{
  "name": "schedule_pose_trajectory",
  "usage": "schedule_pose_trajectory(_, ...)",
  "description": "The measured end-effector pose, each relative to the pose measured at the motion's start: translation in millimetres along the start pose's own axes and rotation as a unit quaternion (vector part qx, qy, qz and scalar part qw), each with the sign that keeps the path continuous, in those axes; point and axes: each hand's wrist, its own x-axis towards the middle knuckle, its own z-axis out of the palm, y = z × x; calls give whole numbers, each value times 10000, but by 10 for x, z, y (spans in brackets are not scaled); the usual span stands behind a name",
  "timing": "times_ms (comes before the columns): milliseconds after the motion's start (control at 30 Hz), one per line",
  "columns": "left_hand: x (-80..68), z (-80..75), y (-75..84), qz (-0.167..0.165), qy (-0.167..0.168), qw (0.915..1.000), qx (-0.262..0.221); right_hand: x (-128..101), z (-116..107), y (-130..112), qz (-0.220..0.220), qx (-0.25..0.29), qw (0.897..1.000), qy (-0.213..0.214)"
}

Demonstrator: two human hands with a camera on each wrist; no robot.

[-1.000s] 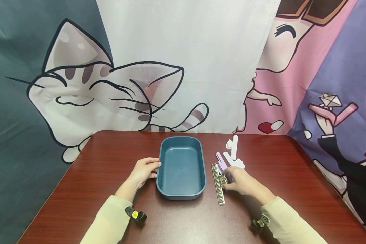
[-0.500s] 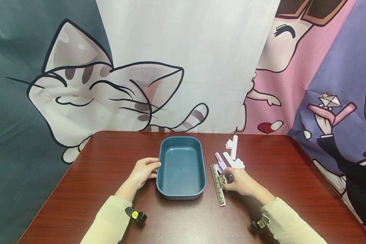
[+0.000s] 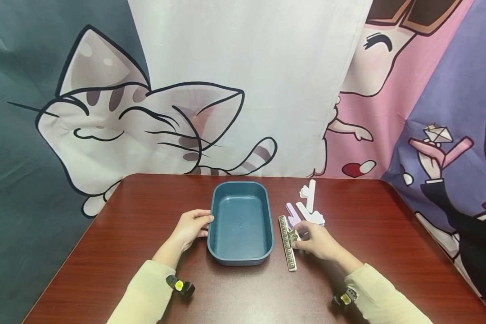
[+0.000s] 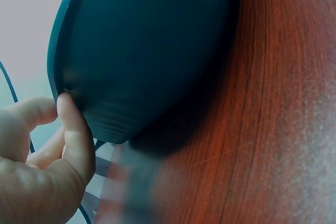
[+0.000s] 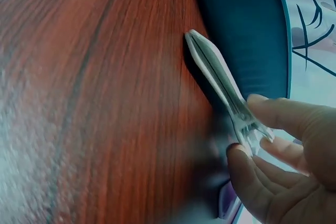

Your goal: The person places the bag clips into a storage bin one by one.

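From the head view, the left hand is resting with relaxed fingers against the left rim of the blue tray at the middle of the worktop, probably steadying it. The right hand is pinching the patterned clip, which is lying just right of the tray.

In the left wrist view, the fingertips are touching the tray wall.

In the right wrist view, thumb and fingers are pinching the clip's near end. No readable writing is showing.

We see the head view evenly and brightly lit, with soft short shadows under the tray and a faint sheen on the table. Its edges bow slightly. Both wrist views are dimmer, smeared and out of focus near the lens.
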Motion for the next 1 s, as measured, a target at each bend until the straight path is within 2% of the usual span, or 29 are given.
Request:
schedule_pose_trajectory(467, 5, 6, -10, 8, -29, 10000, -48, -10, 88, -70, 762, 459, 9930, 771)
schedule_pose_trajectory(1000, 18, 3, -13, -4, -5, 10000, -90, -4, 83, -101, 758, 965, 9870, 1035)
